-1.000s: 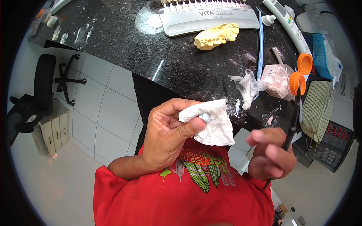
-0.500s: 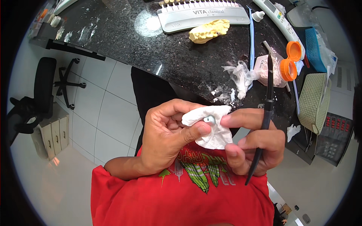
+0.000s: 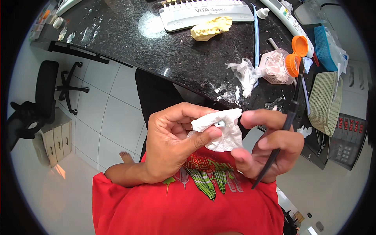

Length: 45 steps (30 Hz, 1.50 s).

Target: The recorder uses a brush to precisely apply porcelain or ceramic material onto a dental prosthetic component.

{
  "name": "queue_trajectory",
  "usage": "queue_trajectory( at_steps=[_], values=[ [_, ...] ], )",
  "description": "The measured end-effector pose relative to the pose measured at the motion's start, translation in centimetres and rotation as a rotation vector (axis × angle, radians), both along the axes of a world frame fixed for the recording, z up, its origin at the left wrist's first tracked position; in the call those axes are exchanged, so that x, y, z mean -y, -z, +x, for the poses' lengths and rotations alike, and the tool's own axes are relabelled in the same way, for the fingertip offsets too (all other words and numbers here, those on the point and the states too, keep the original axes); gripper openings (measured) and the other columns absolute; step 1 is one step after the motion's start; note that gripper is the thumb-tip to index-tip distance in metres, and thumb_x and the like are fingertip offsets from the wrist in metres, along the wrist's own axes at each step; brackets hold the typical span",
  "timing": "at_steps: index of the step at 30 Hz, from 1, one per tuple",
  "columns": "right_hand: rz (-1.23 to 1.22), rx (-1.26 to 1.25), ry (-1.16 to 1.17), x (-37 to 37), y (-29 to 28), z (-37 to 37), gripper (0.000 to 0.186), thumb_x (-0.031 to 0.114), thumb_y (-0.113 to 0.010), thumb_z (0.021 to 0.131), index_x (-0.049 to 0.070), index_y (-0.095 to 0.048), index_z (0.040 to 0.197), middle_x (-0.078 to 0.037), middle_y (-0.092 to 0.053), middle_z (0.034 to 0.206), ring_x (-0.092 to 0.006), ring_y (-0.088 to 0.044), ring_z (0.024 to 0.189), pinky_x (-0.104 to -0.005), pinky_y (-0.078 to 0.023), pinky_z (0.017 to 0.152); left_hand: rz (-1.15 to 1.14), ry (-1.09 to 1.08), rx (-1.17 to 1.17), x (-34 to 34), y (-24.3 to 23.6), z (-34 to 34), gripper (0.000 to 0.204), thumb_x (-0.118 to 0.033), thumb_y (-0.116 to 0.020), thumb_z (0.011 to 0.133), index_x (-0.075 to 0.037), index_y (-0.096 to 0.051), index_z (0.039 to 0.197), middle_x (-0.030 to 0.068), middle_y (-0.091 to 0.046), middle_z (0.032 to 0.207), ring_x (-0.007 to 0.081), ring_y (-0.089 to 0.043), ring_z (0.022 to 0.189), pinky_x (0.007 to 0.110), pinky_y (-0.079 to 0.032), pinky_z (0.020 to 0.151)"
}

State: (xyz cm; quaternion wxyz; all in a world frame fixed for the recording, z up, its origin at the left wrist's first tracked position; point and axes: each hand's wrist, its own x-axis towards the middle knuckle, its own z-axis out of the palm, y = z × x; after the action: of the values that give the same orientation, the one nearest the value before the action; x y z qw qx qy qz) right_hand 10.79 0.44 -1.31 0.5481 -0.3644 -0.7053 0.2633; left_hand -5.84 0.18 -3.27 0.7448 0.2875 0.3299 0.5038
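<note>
In my left hand [image 3: 164, 145] is a crumpled white tissue [image 3: 227, 141], closed between thumb and fingers. A small bluish-white piece [image 3: 220, 123] with a dark hole, shaped like a dental crown, lies on the tissue by my thumb tip. Just to the right, my right hand [image 3: 268, 150] keeps a slim black brush-like tool [image 3: 296, 94] gripped among its fingers, slanting up to the right. Its index finger and thumb are spread, apart from the tissue.
Across the dark speckled counter [image 3: 129, 43] lie a tooth shade guide [image 3: 184, 22], a yellow dental cast [image 3: 211, 29], a pink-powder jar [image 3: 276, 64] with orange lid, a blue stick [image 3: 257, 43] and crumpled plastic [image 3: 244, 76]. Baskets [image 3: 323, 103] and a keypad device [image 3: 346, 137] stand right.
My right index finger and thumb have drawn away from the tissue to the right, and the black tool tilts further right. The left hand still holds the tissue.
</note>
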Motion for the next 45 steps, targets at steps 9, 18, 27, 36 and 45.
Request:
queue_trajectory(
  at_steps=[9, 18, 27, 36, 45],
  values=[
    [-0.048, -0.004, 0.187, 0.7, 0.3, 0.2, 0.032, -0.002, -0.073, 0.067, 0.002, -0.046, 0.085, -0.023, -0.061, 0.090, -0.0154, -0.058, 0.062, -0.0238, -0.049, 0.053, -0.106, 0.114, -0.076, -0.7, -1.0, 0.7, 0.022, -0.001, -0.064, 0.079, 0.005, -0.056, 0.098, 0.0142, -0.063, 0.093, 0.0151, -0.062, 0.085, 0.027, -0.052, 0.076],
    [0.000, 0.005, 0.177, 0.1, -0.1, 1.1, 0.027, -0.005, -0.070, 0.068, 0.002, -0.047, 0.081, -0.021, -0.062, 0.086, -0.0183, -0.060, 0.062, -0.0239, -0.049, 0.052, -0.009, 0.170, -0.062, -1.2, -1.5, 1.4, 0.030, 0.003, -0.061, 0.080, 0.006, -0.052, 0.108, 0.0155, -0.062, 0.099, 0.0149, -0.060, 0.093, 0.025, -0.049, 0.082],
    [-0.014, -0.104, 0.270, 0.4, 0.2, 1.7, 0.025, -0.009, -0.066, 0.069, 0.001, -0.047, 0.081, -0.021, -0.061, 0.085, -0.0134, -0.058, 0.062, -0.0223, -0.049, 0.054, -0.347, 0.275, 0.158, -1.8, -2.7, 1.8, 0.037, -0.014, -0.049, 0.091, 0.008, -0.041, 0.120, 0.0159, -0.058, 0.107, 0.0167, -0.059, 0.096, 0.027, -0.047, 0.086],
    [-0.011, -0.159, 0.377, 0.7, 0.8, 2.6, 0.029, -0.007, -0.067, 0.069, 0.002, -0.044, 0.085, -0.020, -0.059, 0.087, -0.0124, -0.057, 0.067, -0.0215, -0.049, 0.056, -0.324, 0.287, 0.291, -0.8, -2.9, 3.5, 0.048, -0.017, -0.050, 0.090, 0.007, -0.032, 0.128, 0.0151, -0.051, 0.119, 0.0188, -0.050, 0.111, 0.034, -0.038, 0.097],
    [-0.032, -0.078, 0.439, 1.6, 0.7, 3.7, 0.029, -0.004, -0.068, 0.070, 0.003, -0.044, 0.085, -0.020, -0.059, 0.088, -0.0138, -0.056, 0.068, -0.0225, -0.047, 0.056, -0.335, 0.255, 0.221, -1.0, -2.7, 5.0, 0.043, -0.002, -0.050, 0.088, 0.009, -0.032, 0.125, 0.0167, -0.053, 0.117, 0.0180, -0.054, 0.105, 0.029, -0.045, 0.091]
  ],
)
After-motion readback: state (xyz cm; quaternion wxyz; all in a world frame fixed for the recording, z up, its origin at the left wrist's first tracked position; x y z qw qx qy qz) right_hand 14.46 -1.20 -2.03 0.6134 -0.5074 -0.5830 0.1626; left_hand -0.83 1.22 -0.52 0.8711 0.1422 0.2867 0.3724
